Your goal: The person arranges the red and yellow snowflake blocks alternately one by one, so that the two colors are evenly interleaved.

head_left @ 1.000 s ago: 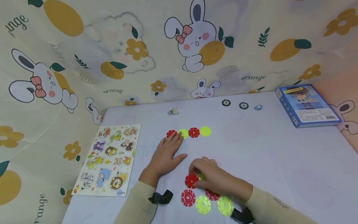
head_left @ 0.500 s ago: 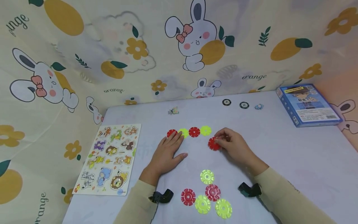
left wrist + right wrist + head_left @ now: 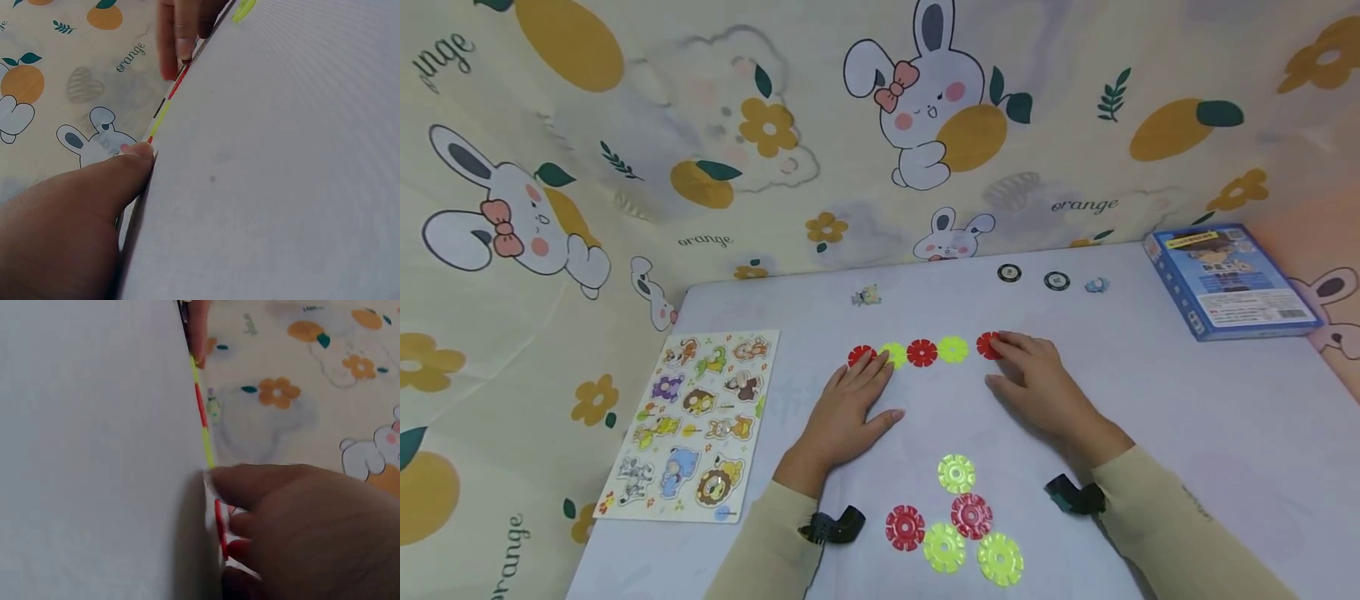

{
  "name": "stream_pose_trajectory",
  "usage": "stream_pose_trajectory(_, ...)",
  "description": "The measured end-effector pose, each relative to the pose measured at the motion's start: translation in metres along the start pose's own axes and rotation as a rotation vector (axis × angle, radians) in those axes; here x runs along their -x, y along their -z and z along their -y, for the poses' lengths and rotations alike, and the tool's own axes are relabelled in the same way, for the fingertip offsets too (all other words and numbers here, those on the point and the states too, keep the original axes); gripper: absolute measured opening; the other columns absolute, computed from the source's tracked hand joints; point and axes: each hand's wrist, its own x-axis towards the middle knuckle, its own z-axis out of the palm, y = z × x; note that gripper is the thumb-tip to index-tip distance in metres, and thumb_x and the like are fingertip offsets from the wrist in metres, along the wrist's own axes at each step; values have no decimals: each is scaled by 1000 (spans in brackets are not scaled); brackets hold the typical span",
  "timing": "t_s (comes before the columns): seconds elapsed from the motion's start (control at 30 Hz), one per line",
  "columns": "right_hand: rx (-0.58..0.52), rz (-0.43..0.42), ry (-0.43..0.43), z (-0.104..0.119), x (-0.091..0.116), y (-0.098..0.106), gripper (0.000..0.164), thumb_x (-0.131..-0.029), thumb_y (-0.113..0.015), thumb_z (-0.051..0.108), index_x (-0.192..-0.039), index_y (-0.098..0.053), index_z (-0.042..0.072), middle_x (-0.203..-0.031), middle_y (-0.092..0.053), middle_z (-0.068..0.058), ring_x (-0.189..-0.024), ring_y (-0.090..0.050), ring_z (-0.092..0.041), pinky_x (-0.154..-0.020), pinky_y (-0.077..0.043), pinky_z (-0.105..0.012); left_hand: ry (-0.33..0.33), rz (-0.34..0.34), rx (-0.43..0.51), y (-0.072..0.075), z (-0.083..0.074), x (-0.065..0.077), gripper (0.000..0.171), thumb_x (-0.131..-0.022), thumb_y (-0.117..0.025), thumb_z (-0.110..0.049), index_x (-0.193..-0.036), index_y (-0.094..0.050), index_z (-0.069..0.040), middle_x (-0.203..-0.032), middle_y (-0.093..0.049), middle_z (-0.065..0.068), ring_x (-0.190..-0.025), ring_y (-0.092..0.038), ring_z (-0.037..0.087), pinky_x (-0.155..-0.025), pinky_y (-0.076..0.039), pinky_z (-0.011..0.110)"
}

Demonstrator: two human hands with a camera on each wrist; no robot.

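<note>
A row of notched plastic discs lies across the table, alternating red and yellow-green. My left hand rests flat, its fingertips on the leftmost red disc and the edge of the neighbouring yellow-green disc. A second red disc and another yellow-green disc follow to the right. Past a small gap, my right hand touches one more red disc with extended fingertips, the thumb apart from it. In the right wrist view this red disc shows edge-on beside the fingers.
Nearer the person lie several loose discs, among them a yellow-green disc and a red disc. An animal puzzle board is at left. Two black round chips, small figures and a blue box stand at the back.
My right hand has carried a red disc from the near group up to the row's right end, and its pinch has loosened into extended fingers. The left hand stays in place.
</note>
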Motion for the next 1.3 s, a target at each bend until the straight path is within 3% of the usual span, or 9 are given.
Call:
stream_pose_trajectory(0.27, 199, 59, 89, 9, 4, -10, 74, -86, -67, 45, -146, -41, 8, -154, -27, -11, -136, -20, -36, -100, -28, -64, -1, 5, 10, 1, 1, 1, 76, -91, -39, -66, -152, -30, -21, -157, -19, -6, -144, -10, 19, -112, -13, 50)
stream_pose_trajectory(0.53, 197, 47, 75, 11, 4, -13, 78, -84, -67, 52, -147, -41, 14, -155, -24, -8, -137, -19, -36, -99, -24, -67, 4, 7, 18, 2, 0, 2, 75, -91, -38, -65, -152, -30, -21, -157, -19, -7, -144, -10, 19, -112, -14, 51)
stream_pose_trajectory(0.63, 111, 28, 64, 13, 5, -11, 76, -84, -67, 51, -148, -40, 19, -155, -23, -6, -137, -19, -34, -99, -29, -65, 7, 9, 17, 1, 0, 2, 75, -91, -38, -66, -152, -30, -22, -157, -18, -7, -144, -10, 19, -112, -14, 51)
stream_pose_trajectory(0.77, -164, 12, 62, 21, 12, -4, 69, -86, -69, 42, -146, -39, 24, -149, -32, -2, -132, -32, -28, -93, -44, -55, 11, 7, 12, 0, 1, 2, 75, -91, -39, -66, -152, -30, -22, -157, -18, -8, -144, -9, 18, -112, -13, 50)
stream_pose_trajectory(0.87, -402, 84, 94, 30, 23, -1, 64, -90, -68, 30, -146, -38, 27, -143, -40, -3, -121, -47, -25, -86, -51, -44, 12, 4, 3, 0, 1, 1, 75, -91, -39, -66, -151, -30, -22, -157, -19, -8, -144, -10, 17, -113, -13, 49)
stream_pose_trajectory(0.97, -521, 216, 116, 38, 35, -2, 64, -90, -68, 24, -146, -36, 29, -139, -47, -3, -112, -54, -24, -87, -50, -39, 12, 5, 1, 1, 0, 2, 76, -90, -39, -66, -151, -30, -22, -157, -19, -7, -144, -10, 18, -113, -13, 49)
stream_pose_trajectory(1.03, -506, 310, 126, 43, 43, -4, 66, -89, -70, 29, -146, -37, 28, -138, -48, 0, -113, -52, -21, -92, -47, -40, 10, 8, 4, 2, 0, 1, 76, -90, -39, -66, -152, -30, -22, -157, -19, -7, -144, -9, 18, -112, -13, 49)
stream_pose_trajectory(1.13, -352, 395, 167, 48, 52, -10, 67, -83, -74, 40, -142, -44, 27, -134, -47, 9, -118, -45, -13, -98, -42, -42, 10, 13, 3, 2, -1, 1, 76, -91, -38, -67, -152, -29, -23, -157, -18, -7, -144, -9, 18, -112, -13, 50)
stream_pose_trajectory(1.3, -168, 372, 233, 52, 58, -16, 43, -77, -80, 37, -117, -64, 30, -122, -45, 14, -116, -36, -8, -95, -43, -39, 14, 19, 3, 2, -1, 1, 76, -91, -37, -67, -152, -29, -23, -157, -18, -8, -144, -8, 18, -112, -12, 50)
